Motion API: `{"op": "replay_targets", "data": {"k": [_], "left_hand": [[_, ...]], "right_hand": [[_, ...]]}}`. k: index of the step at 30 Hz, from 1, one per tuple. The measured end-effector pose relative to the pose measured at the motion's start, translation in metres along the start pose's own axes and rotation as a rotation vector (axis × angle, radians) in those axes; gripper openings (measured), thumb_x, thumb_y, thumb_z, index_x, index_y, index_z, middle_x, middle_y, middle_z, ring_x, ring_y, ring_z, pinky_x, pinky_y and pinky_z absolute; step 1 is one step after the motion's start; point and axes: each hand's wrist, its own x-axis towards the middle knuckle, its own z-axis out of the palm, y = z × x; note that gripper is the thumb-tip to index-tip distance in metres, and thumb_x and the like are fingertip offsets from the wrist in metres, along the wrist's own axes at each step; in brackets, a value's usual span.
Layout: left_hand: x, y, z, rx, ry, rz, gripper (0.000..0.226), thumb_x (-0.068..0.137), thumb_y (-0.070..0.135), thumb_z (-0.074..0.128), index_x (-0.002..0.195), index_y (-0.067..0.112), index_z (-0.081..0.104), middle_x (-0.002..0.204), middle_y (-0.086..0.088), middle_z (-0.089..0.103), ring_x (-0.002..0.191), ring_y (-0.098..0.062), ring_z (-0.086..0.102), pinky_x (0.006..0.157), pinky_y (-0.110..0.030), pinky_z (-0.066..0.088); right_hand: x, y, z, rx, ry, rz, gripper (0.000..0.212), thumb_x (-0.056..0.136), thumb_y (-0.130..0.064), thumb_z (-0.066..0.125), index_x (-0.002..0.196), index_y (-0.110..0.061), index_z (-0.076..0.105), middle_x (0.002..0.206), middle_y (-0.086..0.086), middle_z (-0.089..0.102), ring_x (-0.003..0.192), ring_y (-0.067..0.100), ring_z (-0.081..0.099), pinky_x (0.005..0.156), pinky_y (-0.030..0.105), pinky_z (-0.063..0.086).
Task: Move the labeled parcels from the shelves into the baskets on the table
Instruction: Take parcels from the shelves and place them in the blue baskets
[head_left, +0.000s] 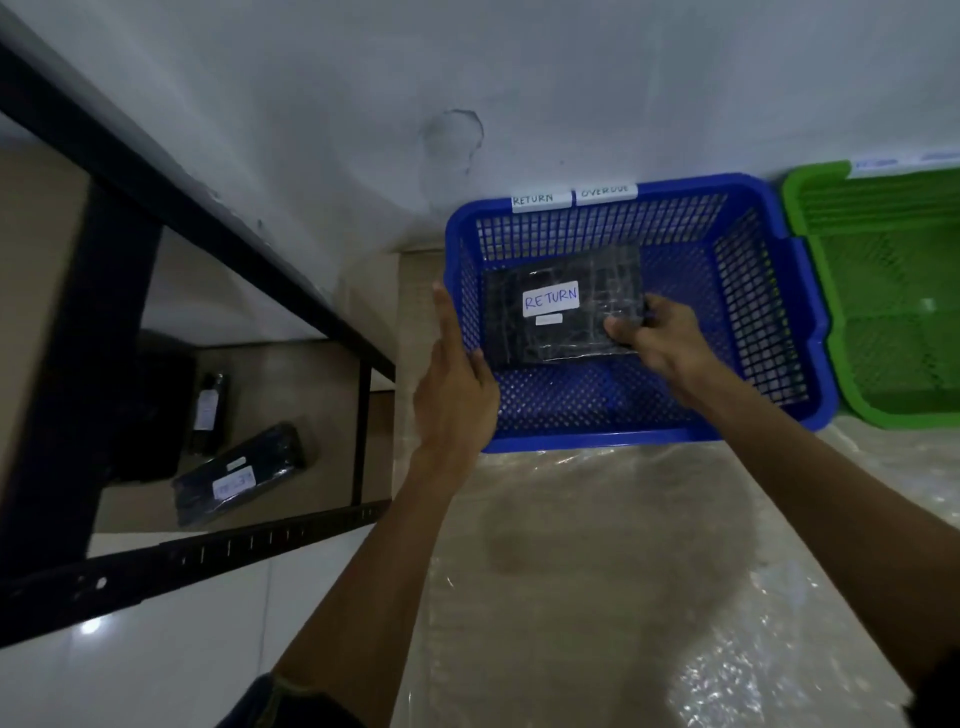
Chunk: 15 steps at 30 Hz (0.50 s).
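Note:
A blue mesh basket (769, 208) tagged RETURN and OVERDUE stands on the table against the wall. Inside it is a black plastic-wrapped parcel (519, 343) with a white RETURN label. My right hand (657, 340) grips the parcel's right edge, holding it inside the basket. My left hand (454, 384) is flat and open, its fingers resting against the outside of the basket's left wall. Another black labeled parcel (239, 475) lies on a low shelf at the left, with a third dark one (208, 410) behind it.
A green basket (810, 218) sits just right of the blue one. The black metal shelf frame (119, 332) fills the left side. The table top (597, 571) is covered in shiny plastic film. A white wall rises right behind the baskets.

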Motion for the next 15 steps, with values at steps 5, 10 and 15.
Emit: {"op": "replay_targets", "data": {"k": [5,10,15], "left_hand": [[0.002,-0.002,0.002,-0.022,-0.006,-0.04,0.074,0.096,0.013,0.04,0.15,0.034,-0.008,0.067,0.003,0.045,0.051,-0.011,0.044,0.046,-0.019,0.03],[0.003,-0.003,0.003,-0.028,-0.02,-0.055,0.074,0.097,0.011,0.039,0.15,0.034,-0.007,0.065,0.004,0.043,0.048,-0.009,0.04,0.043,-0.015,0.03],[0.003,-0.002,0.002,-0.037,-0.01,-0.053,0.074,0.096,0.011,0.041,0.151,0.034,-0.004,0.063,0.004,0.043,0.047,-0.008,0.04,0.047,-0.015,0.04]], "right_hand": [[0.022,0.006,0.011,-0.011,0.062,0.01,0.033,0.088,-0.006,0.062,0.12,-0.002,0.055,0.105,0.004,0.061,0.09,0.015,0.059,0.057,0.008,0.049],[0.04,0.014,0.015,-0.1,0.127,0.067,0.03,0.09,-0.012,0.059,0.118,-0.004,0.053,0.11,0.009,0.061,0.086,0.021,0.061,0.052,0.025,0.055],[0.036,0.02,0.017,-0.671,0.258,-0.19,0.056,0.09,-0.025,0.059,0.136,-0.002,0.037,0.131,0.02,0.046,0.117,0.036,0.048,0.091,0.043,0.045]]}}
